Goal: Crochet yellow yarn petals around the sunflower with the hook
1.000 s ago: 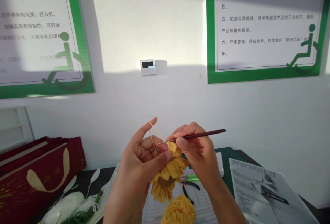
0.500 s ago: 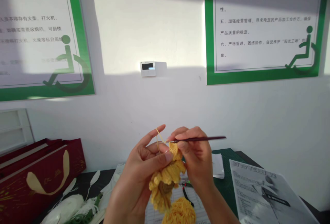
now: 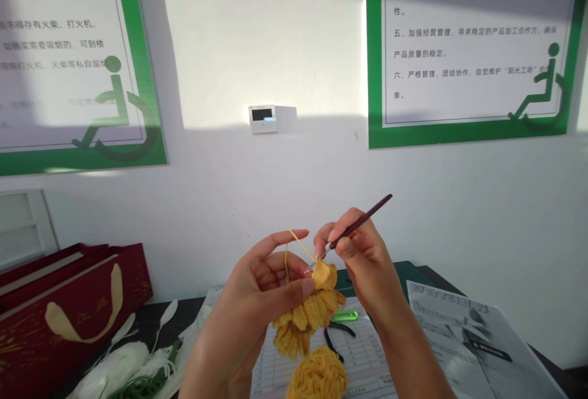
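My left hand (image 3: 266,292) pinches a yellow crocheted flower piece (image 3: 312,310) between thumb and fingers. A strand of yellow yarn (image 3: 301,244) loops over its raised index finger and runs down to the top edge of the piece. In my right hand (image 3: 367,252) is a crochet hook (image 3: 367,215) with a dark handle, held like a pen and tilted up to the right. Its metal tip reaches the top of the crochet work, by the left fingers. Below the piece, a ball of yellow yarn (image 3: 318,374) rests on printed sheets.
Black-handled pliers (image 3: 334,350) and a bright green tool (image 3: 344,316) lie on a ruled sheet (image 3: 362,356). At right is a printed page (image 3: 459,350) over a green cutting mat (image 3: 404,271). Dark red gift bags (image 3: 78,313) and white yarn (image 3: 114,365) are at left.
The hook has swung from nearly level to slanting steeply, its handle end rising. My right hand has shifted slightly right, and the flower piece has moved right and turned a little.
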`<state>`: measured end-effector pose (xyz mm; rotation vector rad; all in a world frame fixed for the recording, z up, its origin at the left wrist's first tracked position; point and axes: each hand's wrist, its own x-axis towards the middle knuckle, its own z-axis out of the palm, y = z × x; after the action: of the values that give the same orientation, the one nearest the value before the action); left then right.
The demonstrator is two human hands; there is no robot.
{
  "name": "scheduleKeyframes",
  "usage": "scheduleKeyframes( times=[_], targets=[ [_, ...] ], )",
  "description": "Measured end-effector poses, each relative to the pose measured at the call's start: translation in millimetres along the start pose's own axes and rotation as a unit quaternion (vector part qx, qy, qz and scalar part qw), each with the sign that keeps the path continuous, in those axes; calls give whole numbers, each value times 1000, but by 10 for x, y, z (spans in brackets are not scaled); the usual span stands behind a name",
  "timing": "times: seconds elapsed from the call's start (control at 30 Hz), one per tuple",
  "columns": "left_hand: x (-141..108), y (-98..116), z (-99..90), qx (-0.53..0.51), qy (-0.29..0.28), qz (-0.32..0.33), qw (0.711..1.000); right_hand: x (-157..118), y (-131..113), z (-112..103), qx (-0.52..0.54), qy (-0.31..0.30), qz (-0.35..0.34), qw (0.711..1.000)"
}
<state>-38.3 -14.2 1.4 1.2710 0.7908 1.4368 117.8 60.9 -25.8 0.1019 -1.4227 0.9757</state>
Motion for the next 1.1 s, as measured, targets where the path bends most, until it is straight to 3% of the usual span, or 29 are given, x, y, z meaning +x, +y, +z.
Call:
scheduleKeyframes(
  times=[0.3, 0.5, 0.63, 0.77, 0.87, 0.93, 1.1],
  targets=[
    [14, 12, -20, 11, 12, 2, 1000, 7, -82, -131, -68, -75, -41, 994],
    [44, -24, -26, 12, 19, 7, 1000, -14, -139, -152, -202, -81, -119, 969],
    [56, -35, -39, 14, 30, 11, 999, -33, -205, -113, -313, -102, -194, 924],
    [48, -24, -32, 8, 41, 23, 999, -47, -261, -11, -438, -165, -243, 850],
    [34, -10, -6, 1, 54, 38, 998, -45, -237, 58, -488, -153, -277, 814],
    [27, -6, 22, -10, 75, 57, 996, -32, -183, 62, -464, -126, -304, 822],
    [40, -38, 100, -76, 114, 68, 988, 5, 62, -33, -340, -77, -289, 892]
  ],
)
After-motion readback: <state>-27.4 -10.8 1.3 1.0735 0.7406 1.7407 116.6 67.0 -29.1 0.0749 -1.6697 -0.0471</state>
